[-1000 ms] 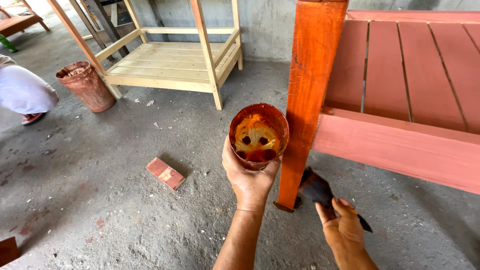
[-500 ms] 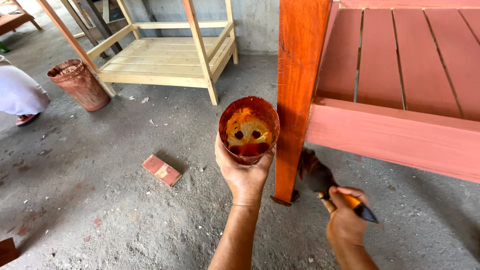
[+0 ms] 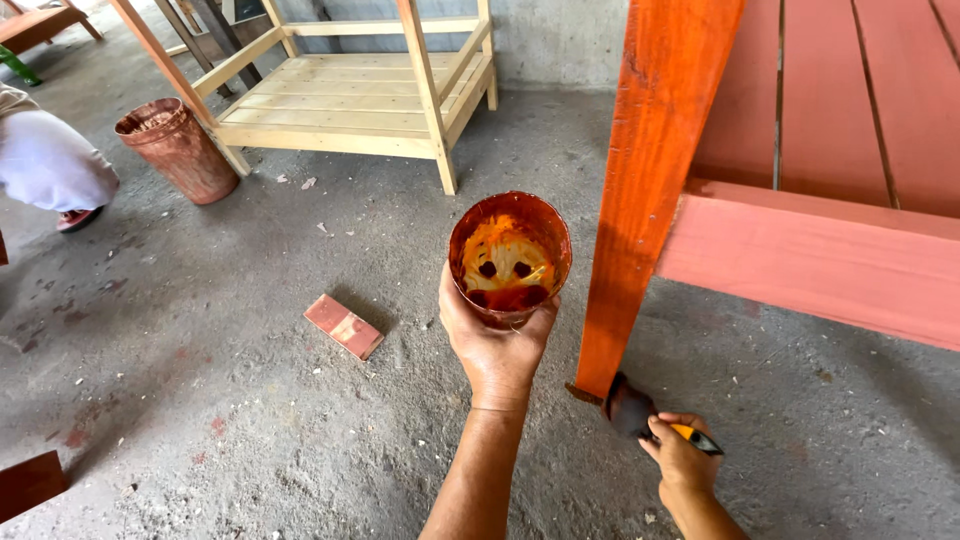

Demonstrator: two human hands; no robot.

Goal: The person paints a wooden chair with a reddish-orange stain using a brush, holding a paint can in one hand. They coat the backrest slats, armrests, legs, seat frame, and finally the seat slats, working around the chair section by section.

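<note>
A stain-smeared cup (image 3: 509,258) is clasped from below by the left hand (image 3: 495,345).
A paintbrush (image 3: 640,415), bristles dark and blurred, is gripped by the right hand (image 3: 683,462) at the orange-stained leg (image 3: 650,190)'s foot; a small wood block (image 3: 344,326) lies left.

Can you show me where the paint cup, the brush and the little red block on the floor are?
paint cup (image 3: 509,262): head view, on its stained inside wall.
brush (image 3: 630,408): head view, on the dark bristle head.
red block (image 3: 344,326): head view, on its top face.

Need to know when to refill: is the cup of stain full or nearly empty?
Nearly empty. The cup in the left hand shows streaked orange inner walls and only a shallow dark-red pool at the bottom.
</note>
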